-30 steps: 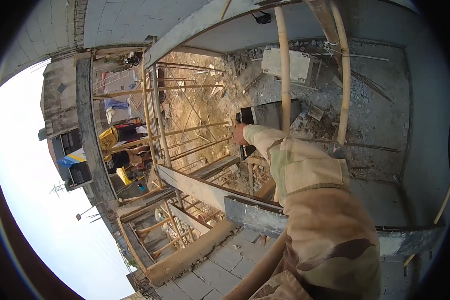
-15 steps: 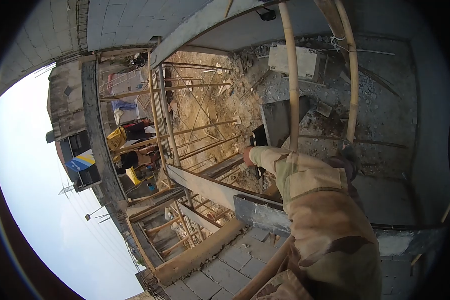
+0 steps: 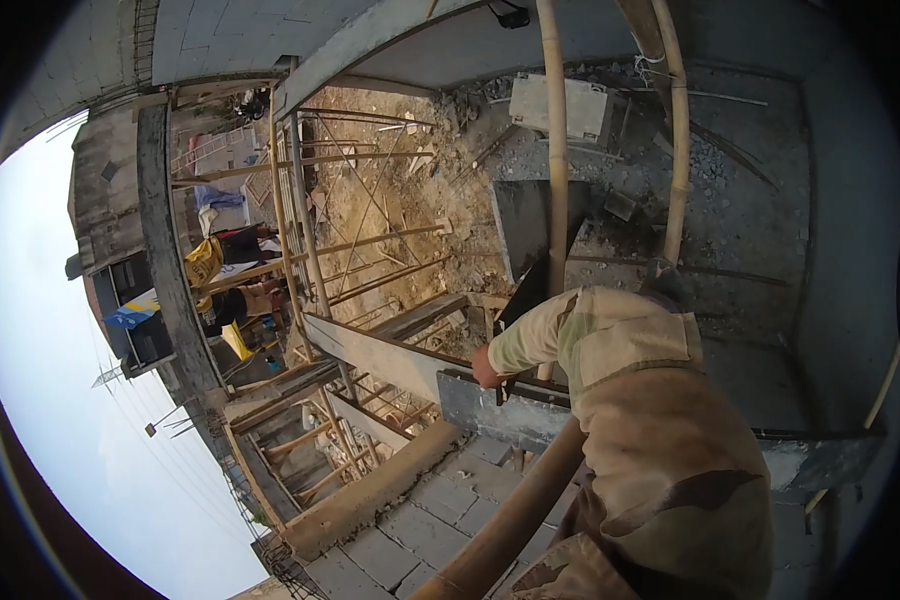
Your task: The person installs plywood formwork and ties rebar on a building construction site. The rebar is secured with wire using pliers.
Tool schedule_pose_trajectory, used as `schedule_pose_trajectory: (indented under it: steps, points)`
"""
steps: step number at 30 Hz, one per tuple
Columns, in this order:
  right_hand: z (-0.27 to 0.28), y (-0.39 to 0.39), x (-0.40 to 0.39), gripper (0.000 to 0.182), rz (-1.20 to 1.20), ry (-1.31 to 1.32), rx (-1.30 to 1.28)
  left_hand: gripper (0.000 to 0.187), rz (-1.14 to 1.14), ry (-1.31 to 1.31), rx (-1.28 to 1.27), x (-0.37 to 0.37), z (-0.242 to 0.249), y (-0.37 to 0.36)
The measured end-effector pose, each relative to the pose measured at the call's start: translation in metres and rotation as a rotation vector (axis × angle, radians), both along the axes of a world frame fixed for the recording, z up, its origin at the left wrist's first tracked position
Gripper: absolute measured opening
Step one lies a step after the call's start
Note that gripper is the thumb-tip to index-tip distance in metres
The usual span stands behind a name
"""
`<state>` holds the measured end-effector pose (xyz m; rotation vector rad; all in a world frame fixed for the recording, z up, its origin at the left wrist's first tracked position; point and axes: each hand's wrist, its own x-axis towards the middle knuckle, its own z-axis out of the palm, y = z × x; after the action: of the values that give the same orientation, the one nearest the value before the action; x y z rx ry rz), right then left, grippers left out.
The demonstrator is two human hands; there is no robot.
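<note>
My left hand, at the end of a camouflage sleeve, reaches over the edge of a long board. Its fingers are closed around part of a dark, flat piece, whose kind I cannot make out. The sleeve hides much of this piece. Right beside the hand, a grey-stained panel lies along the board. A grey slab-like sheet stands just beyond the dark piece. My right hand is out of view.
The view is turned sideways. Bamboo poles stand close by, and a thick pole crosses near my body. Grey block masonry lies below. Rubble and a pale box rest on the ground, with scaffolding beyond.
My left hand has moved down the picture, to the board's edge beside the grey-stained panel. The dark piece has shifted with it. The whole view has slid slightly left.
</note>
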<state>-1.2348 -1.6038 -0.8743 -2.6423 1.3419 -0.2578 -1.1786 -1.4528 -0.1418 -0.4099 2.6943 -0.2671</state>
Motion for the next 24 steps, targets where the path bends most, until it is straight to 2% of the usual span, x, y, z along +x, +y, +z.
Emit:
schedule_pose_trajectory:
  steps: [2, 6, 8, 9, 11, 12, 14, 16, 18, 20, 24]
  points:
    - [0.045, 0.029, -0.011, 0.022, -0.079, 0.047, -0.044, 0.045, 0.008, 0.003, 0.02, 0.002, 0.002, 0.005]
    - [0.02, 0.016, 0.002, 0.022, -0.142, -0.031, -0.106, 0.043, 0.034, -0.006, 0.037, 0.005, 0.014, 0.026]
    - [0.001, 0.029, -0.009, 0.024, -0.246, 0.027, 0.12, 0.043, 0.024, 0.012, 0.047, 0.005, 0.01, 0.03]
    - [-0.068, -0.006, 0.007, 0.024, -0.254, 0.028, 0.115, 0.042, 0.019, 0.016, 0.045, 0.003, 0.009, 0.032]
    - [-0.189, -0.077, 0.035, 0.029, -0.495, -0.139, -0.002, 0.042, 0.009, 0.016, 0.043, -0.003, 0.005, 0.033]
    - [-0.158, -0.049, 0.031, 0.029, -0.488, -0.149, 0.001, 0.041, 0.019, 0.007, 0.046, -0.005, 0.005, 0.031]
    - [-0.071, -0.002, -0.018, 0.038, -0.405, -0.095, 0.446, 0.041, 0.043, -0.008, 0.052, -0.01, 0.005, 0.032]
    - [-0.062, 0.012, -0.028, 0.038, -0.409, -0.073, 0.364, 0.04, 0.049, 0.001, 0.051, -0.014, 0.008, 0.036]
    - [-0.049, 0.016, -0.033, 0.039, -0.465, -0.149, 0.464, 0.039, 0.048, 0.011, 0.051, -0.02, 0.012, 0.039]
    - [-0.082, -0.012, -0.026, 0.044, -0.468, -0.172, 0.45, 0.039, 0.047, 0.019, 0.054, -0.025, 0.015, 0.04]
    - [-0.167, -0.104, -0.017, 0.047, -0.438, -1.366, -0.278, 0.037, 0.04, 0.032, 0.07, -0.036, 0.019, 0.039]
